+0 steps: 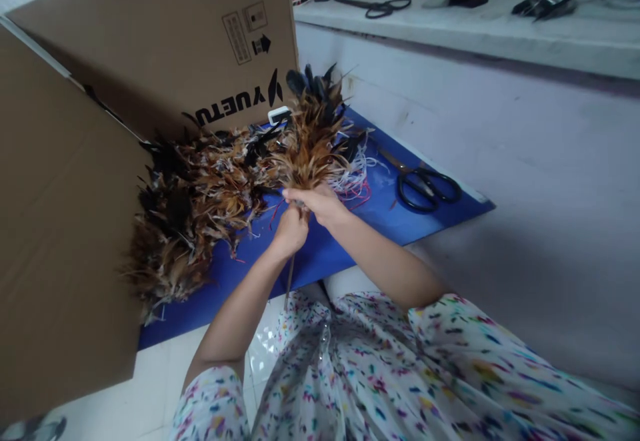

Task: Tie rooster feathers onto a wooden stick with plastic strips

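My left hand [291, 229] is closed round a thin wooden stick [289, 281] that points down toward my lap. Just above it, my right hand [316, 202] pinches the base of a bunch of brown and black feathers [314, 136] fanning upward from the stick's top. A long heap of similar loose feathers [195, 208] lies to the left on a blue mat [320, 254].
Black-handled scissors [425, 186] lie on the blue mat to the right, beside shreds of white and red string [353, 181]. Large cardboard boxes [165, 41] stand left and behind. A white ledge [475, 21] above holds another pair of scissors [381, 6] and tools.
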Available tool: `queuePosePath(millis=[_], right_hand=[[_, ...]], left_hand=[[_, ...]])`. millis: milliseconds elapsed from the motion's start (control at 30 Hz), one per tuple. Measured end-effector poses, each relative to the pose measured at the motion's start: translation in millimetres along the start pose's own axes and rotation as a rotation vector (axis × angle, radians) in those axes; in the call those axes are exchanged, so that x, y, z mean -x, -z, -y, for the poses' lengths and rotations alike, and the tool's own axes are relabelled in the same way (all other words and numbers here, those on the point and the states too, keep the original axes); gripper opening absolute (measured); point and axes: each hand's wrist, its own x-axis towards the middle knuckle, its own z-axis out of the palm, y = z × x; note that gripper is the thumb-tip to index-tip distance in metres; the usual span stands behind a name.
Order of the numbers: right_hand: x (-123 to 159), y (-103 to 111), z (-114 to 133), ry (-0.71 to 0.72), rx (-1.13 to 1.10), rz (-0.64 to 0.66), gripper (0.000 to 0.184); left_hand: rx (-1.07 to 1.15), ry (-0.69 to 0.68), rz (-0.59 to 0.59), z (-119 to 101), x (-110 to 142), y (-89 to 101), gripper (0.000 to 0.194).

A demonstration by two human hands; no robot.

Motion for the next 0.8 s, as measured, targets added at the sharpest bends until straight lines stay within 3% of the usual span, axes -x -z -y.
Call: queuePosePath(millis=[200, 367, 533, 633, 800], right_hand=[[2.5, 2.9, 5.0, -0.014, 0.025, 0.018, 0.023], [10.9, 13.0, 14.9, -0.129, -0.002, 0.117, 0.027], [11.2, 26.0, 17.1, -0.145, 0.007, 0.162, 0.029], [10.1, 31.1, 16.6, -0.086, -0.005, 0.159, 0.028], [6.9, 33.2, 17.4, -0.110, -0.015, 0.157, 0.028]], left_hand=[[-0.063, -0.051, -0.013, -2.5, 5.2, -7.2, 0.018], [0.017, -0.012, 0.149, -10.8, 16.1, -13.7, 0.016], [0.187, 0.138, 0.328, -21.7, 18.5, -10.0, 0.019], [0.270, 0.218, 0.344, -24.1, 14.8, -9.3, 0.023], [0.324, 0.286, 0.396, -21.9, 5.9, -10.1, 0.024]])
